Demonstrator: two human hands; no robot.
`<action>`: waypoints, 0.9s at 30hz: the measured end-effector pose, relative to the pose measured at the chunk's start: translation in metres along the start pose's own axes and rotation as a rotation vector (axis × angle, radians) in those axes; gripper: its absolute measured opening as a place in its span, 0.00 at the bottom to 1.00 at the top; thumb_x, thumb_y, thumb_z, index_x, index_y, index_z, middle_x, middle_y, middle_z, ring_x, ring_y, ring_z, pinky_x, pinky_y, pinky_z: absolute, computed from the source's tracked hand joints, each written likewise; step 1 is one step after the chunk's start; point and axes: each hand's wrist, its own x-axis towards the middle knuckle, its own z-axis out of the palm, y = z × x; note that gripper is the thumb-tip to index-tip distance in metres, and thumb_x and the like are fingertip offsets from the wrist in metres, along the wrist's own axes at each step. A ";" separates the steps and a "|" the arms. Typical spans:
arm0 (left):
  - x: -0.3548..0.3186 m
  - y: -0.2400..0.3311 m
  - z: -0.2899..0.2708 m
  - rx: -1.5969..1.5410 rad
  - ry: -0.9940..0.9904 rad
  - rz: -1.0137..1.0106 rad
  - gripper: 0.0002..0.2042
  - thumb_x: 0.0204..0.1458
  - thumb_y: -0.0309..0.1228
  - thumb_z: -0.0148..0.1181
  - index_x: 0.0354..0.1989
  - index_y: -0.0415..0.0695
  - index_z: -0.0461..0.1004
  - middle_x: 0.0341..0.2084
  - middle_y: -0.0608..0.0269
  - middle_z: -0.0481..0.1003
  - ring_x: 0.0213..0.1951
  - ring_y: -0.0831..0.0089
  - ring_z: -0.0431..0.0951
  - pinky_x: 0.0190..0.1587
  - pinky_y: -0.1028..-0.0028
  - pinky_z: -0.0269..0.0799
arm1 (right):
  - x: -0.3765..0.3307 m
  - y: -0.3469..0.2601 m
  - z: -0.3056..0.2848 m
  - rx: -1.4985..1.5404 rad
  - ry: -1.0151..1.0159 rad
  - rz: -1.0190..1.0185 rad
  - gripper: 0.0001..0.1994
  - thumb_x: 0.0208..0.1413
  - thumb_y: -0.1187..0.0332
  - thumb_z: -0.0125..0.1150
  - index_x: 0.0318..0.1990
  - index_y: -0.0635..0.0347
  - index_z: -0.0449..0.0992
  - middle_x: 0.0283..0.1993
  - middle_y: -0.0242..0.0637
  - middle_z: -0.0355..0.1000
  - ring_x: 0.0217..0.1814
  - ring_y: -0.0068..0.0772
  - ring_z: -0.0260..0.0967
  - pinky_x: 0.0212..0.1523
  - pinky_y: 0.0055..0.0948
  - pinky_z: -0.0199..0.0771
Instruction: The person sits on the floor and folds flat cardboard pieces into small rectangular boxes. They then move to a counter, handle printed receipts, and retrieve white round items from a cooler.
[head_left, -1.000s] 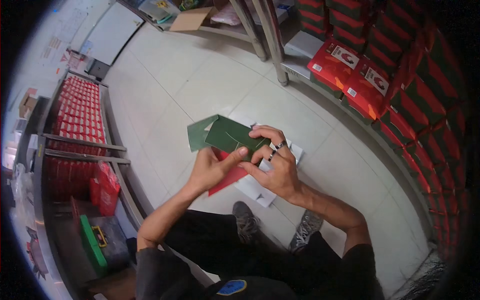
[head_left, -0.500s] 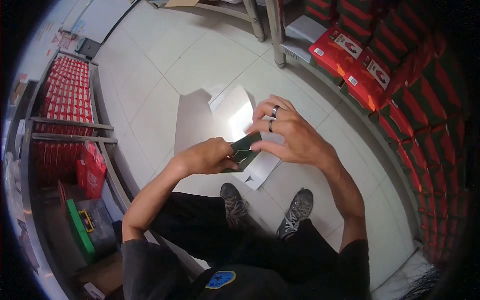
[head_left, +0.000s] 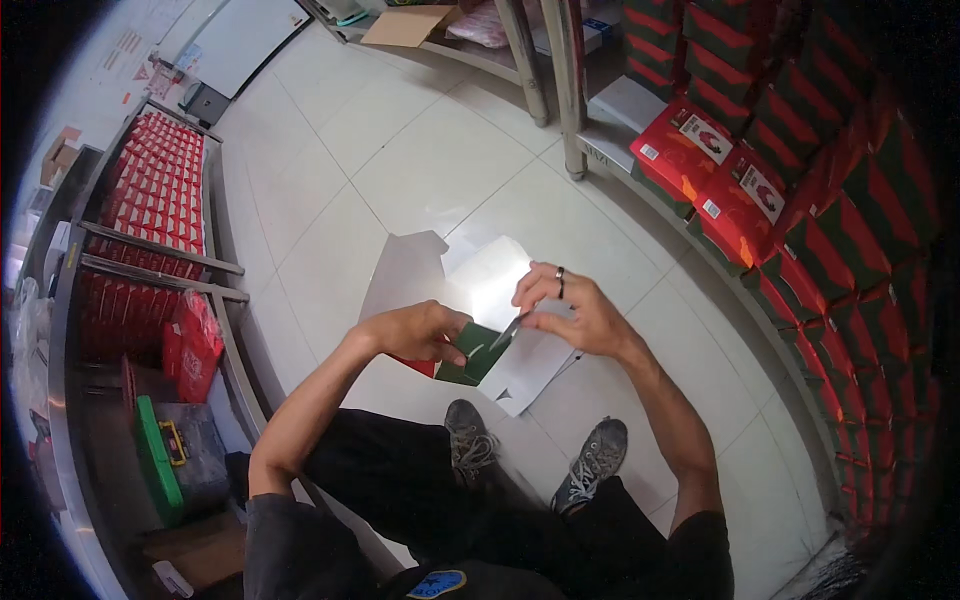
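Left hand grips left side of green-and-red carton; right hand pinches right edge, carton between.

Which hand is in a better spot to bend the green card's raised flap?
Probably the right hand: it is at the edge of the raised flap, seemingly touching it. The left hand grips the other side of the green card, so it looks better placed for steadying.

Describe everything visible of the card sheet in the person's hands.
The stiff-looking card sheet is partly folded: green panel with a pale curved line, red part at left, whitish panels beyond. Above the tiled floor, the left hand grips the green panel; the right hand pinches its upper right edge.
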 end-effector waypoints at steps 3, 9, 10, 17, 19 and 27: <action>0.009 0.024 -0.004 0.040 -0.113 -0.195 0.09 0.44 0.28 0.64 0.32 0.38 0.72 0.25 0.56 0.77 0.29 0.64 0.78 0.32 0.69 0.70 | -0.002 0.005 0.020 -0.246 -0.082 -0.133 0.05 0.47 0.70 0.61 0.31 0.60 0.74 0.34 0.38 0.71 0.44 0.40 0.69 0.55 0.38 0.61; 0.001 0.020 -0.005 0.002 -0.043 -0.089 0.12 0.41 0.28 0.66 0.31 0.38 0.71 0.22 0.54 0.77 0.27 0.63 0.78 0.30 0.70 0.71 | 0.001 0.012 0.039 -0.391 -0.052 -0.011 0.07 0.45 0.70 0.62 0.32 0.61 0.76 0.30 0.41 0.72 0.42 0.41 0.69 0.54 0.39 0.60; -0.003 0.021 -0.008 0.029 -0.004 -0.189 0.13 0.40 0.28 0.67 0.34 0.39 0.71 0.24 0.55 0.77 0.31 0.64 0.78 0.34 0.69 0.72 | 0.000 0.011 0.037 -0.401 -0.003 0.038 0.07 0.44 0.71 0.62 0.32 0.62 0.76 0.30 0.41 0.72 0.40 0.39 0.69 0.51 0.36 0.63; -0.001 0.055 -0.015 0.524 0.662 0.099 0.25 0.34 0.29 0.69 0.46 0.45 0.71 0.49 0.56 0.69 0.55 0.59 0.66 0.54 0.63 0.66 | -0.007 0.032 0.010 -0.088 0.464 0.400 0.10 0.49 0.72 0.62 0.36 0.69 0.74 0.32 0.36 0.74 0.34 0.21 0.70 0.34 0.21 0.68; 0.006 0.065 -0.005 0.406 0.689 0.109 0.28 0.31 0.31 0.71 0.47 0.46 0.71 0.54 0.56 0.64 0.56 0.56 0.64 0.56 0.62 0.64 | -0.010 0.034 0.009 0.039 0.569 0.391 0.10 0.49 0.71 0.61 0.36 0.70 0.73 0.31 0.37 0.74 0.33 0.20 0.69 0.33 0.20 0.68; 0.021 0.042 0.012 0.156 0.759 0.126 0.36 0.30 0.38 0.73 0.53 0.46 0.64 0.59 0.52 0.55 0.58 0.50 0.61 0.57 0.59 0.63 | 0.001 -0.011 -0.001 0.517 0.656 0.352 0.10 0.52 0.73 0.59 0.39 0.71 0.71 0.31 0.38 0.74 0.31 0.18 0.70 0.34 0.17 0.69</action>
